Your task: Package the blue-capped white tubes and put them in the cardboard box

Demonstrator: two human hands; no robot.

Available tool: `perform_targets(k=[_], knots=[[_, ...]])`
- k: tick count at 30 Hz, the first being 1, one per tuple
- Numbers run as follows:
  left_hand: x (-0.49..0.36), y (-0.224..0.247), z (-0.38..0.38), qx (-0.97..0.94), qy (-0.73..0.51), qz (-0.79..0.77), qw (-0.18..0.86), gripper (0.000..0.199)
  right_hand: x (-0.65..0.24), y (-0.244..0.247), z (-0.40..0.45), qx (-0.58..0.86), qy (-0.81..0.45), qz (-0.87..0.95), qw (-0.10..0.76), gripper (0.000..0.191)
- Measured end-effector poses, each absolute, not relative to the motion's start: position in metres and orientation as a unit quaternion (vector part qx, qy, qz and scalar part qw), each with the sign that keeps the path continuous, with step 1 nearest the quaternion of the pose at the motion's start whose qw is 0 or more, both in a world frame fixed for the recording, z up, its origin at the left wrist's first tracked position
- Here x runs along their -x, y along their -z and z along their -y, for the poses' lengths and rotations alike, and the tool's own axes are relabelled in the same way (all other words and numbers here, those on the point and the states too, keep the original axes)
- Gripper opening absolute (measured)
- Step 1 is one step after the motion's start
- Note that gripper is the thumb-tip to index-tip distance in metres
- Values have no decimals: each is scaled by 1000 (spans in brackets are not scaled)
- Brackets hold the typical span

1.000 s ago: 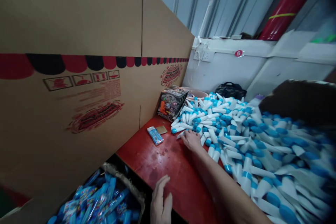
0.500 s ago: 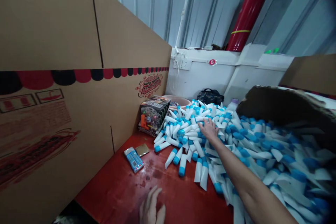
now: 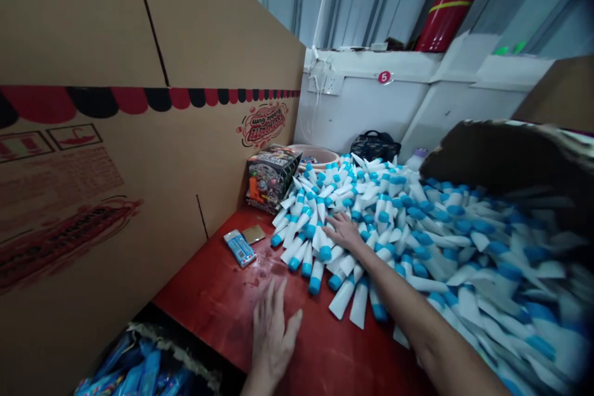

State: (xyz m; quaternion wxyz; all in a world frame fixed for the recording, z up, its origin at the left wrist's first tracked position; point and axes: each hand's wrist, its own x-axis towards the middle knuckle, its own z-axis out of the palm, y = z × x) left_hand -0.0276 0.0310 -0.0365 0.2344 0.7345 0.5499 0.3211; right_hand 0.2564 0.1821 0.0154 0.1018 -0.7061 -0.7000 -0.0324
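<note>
A large heap of white tubes with blue caps (image 3: 343, 306) covers the right and back of the red table (image 3: 213, 297). My right hand (image 3: 344, 232) lies on the near left part of the heap, palm down with fingers spread over the tubes. It does not appear to grip any. Over the bare red surface in front of the heap is my left hand (image 3: 273, 328), its fingers stretched and thumb apart, with nothing in it. Beyond it on the table lie a blue-and-white packet (image 3: 240, 248) and a small gold-brown square (image 3: 253, 234).
A tall cardboard box (image 3: 195, 148) walls off the left. Behind the heap stand a printed box (image 3: 269, 179), a pink basin (image 3: 320, 154) and a dark bag (image 3: 375, 145). A torn carton (image 3: 501, 136) borders the right. Blue packets (image 3: 143, 368) fill a container at lower left.
My right hand has moved left and nearer across the heap, shifting tubes forward. My left hand has come further into view. The camera has tilted down, showing the blue packets at lower left.
</note>
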Motion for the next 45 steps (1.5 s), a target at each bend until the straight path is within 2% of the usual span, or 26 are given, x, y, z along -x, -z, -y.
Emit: perform_targets(k=[7, 12, 18, 21, 26, 30, 33, 35, 40, 45], knots=[[22, 30, -28, -803, -231, -521, 177, 58, -230, -16, -121, 649, 44, 753, 99, 36], [20, 22, -25, -817, -214, -507, 173, 52, -238, -30, -89, 665, 71, 725, 168, 30], [22, 18, -25, -813, -238, -498, 186, 50, -225, -52, -25, 699, 111, 663, 246, 34], [25, 16, -25, -806, -247, -495, 211, 46, -201, -37, 28, 676, 98, 694, 228, 40], [29, 14, -24, -779, -292, -489, 263, 33, -189, 17, 78, 624, 110, 756, 165, 47], [33, 17, -21, -705, -424, -485, 297, 24, -195, 27, 64, 612, 139, 756, 186, 42], [37, 21, -18, -603, -548, -475, 332, 25, -181, 9, 38, 609, 127, 749, 230, 30], [39, 22, -16, -543, -588, -485, 351, 27, -156, -9, 14, 599, 95, 756, 247, 24], [41, 29, -16, -465, -619, -509, 377, 27, -63, -41, -68, 567, 43, 798, 201, 24], [39, 38, -16, -396, -643, -532, 383, 34, 4, -32, -135, 590, 36, 797, 119, 33]])
